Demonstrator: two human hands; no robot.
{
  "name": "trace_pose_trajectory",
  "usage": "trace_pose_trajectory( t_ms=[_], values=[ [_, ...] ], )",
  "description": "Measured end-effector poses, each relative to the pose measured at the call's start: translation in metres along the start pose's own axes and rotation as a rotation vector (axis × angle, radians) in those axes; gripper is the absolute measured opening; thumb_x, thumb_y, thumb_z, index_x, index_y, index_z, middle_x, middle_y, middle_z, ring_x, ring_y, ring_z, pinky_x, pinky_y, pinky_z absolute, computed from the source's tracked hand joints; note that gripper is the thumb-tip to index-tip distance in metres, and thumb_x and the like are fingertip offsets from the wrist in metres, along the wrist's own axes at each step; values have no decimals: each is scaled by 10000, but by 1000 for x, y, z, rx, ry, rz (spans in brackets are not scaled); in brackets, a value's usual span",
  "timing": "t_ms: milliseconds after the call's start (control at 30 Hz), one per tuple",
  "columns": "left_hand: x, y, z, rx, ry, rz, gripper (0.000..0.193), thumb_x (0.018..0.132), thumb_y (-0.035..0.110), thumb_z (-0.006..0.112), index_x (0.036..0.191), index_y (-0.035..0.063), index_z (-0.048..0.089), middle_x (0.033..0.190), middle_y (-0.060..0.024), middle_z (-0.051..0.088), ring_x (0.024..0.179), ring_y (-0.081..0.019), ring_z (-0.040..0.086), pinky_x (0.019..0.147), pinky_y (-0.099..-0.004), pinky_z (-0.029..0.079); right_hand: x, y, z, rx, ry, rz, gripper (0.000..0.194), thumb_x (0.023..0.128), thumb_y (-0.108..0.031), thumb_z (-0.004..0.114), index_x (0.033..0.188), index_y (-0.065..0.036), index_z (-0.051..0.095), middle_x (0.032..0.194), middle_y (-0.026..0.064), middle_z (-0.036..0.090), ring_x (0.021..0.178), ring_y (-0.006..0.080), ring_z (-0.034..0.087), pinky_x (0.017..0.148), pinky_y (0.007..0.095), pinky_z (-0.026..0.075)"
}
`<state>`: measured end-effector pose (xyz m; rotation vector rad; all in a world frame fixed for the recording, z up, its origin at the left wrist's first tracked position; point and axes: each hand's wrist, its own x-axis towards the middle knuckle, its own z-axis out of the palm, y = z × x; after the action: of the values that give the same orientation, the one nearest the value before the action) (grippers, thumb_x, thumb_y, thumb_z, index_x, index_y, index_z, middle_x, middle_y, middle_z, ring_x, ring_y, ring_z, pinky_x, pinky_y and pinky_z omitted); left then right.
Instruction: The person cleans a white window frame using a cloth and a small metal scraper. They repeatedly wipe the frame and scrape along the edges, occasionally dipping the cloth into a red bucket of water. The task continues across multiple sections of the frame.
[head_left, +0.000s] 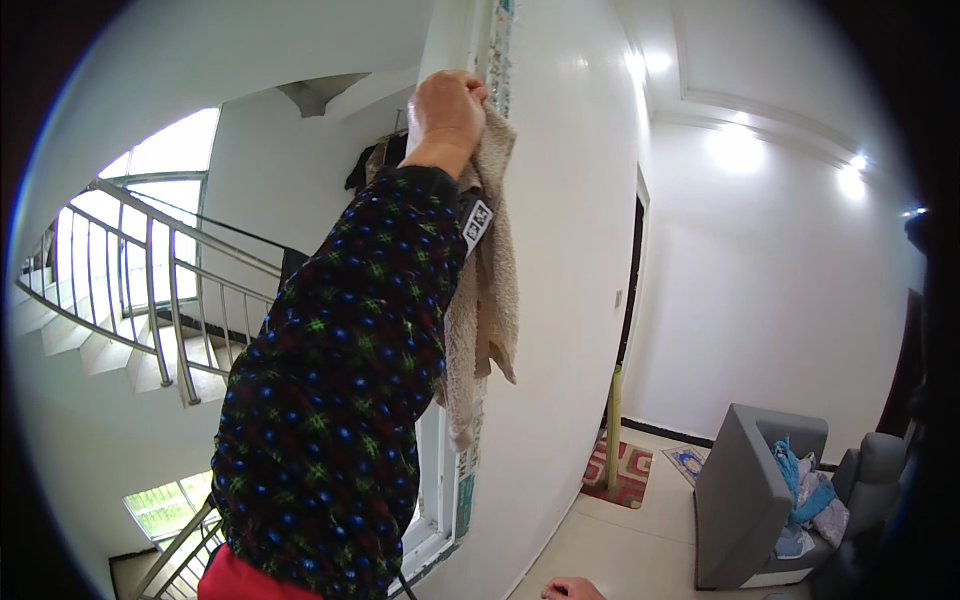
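My left hand is raised high and grips a beige terry cloth at its upper end. The cloth hangs in folds along the edge of a white window frame set in the wall. Bits of printed film or tape cling to that edge. A dark patterned sleeve covers my left arm, and a black band with a printed tag shows at the wrist. My right hand only just enters at the bottom edge, fingers curled; whether it holds anything is hidden.
Left, beyond the frame, a staircase has a metal railing and tall windows. Dark clothes hang behind my hand. Rightward, a grey sofa bears blue and grey fabric. A patterned mat lies by a doorway with a greenish pole.
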<state>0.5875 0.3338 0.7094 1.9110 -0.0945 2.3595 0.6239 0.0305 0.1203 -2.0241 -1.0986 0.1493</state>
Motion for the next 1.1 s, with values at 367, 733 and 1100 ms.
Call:
trace_pose_trajectory(
  t_ms=[367,733,1100],
  values=[
    [-173,13,-51,12,-47,-103,134,853,216,606,893,113,682,778,-123,560,770,-327,581,665,-420,454,12,-31,4,-19,-204,121,182,890,-191,558,887,-30,644,808,84,673,753,175,633,695,289,487],
    [-336,30,-112,13,-289,-407,59,794,127,663,851,139,672,740,-41,533,696,-267,507,648,-354,402,9,-66,-1,12,-209,104,195,853,-215,606,849,-21,620,650,155,571,558,277,532,544,344,431],
    [-429,24,-163,-64,-706,-477,72,816,134,621,866,115,669,726,-66,539,701,-276,528,670,-364,411,5,-72,17,78,-279,143,187,841,-188,620,848,-2,605,632,167,556,545,282,523,536,353,421]
  ],
)
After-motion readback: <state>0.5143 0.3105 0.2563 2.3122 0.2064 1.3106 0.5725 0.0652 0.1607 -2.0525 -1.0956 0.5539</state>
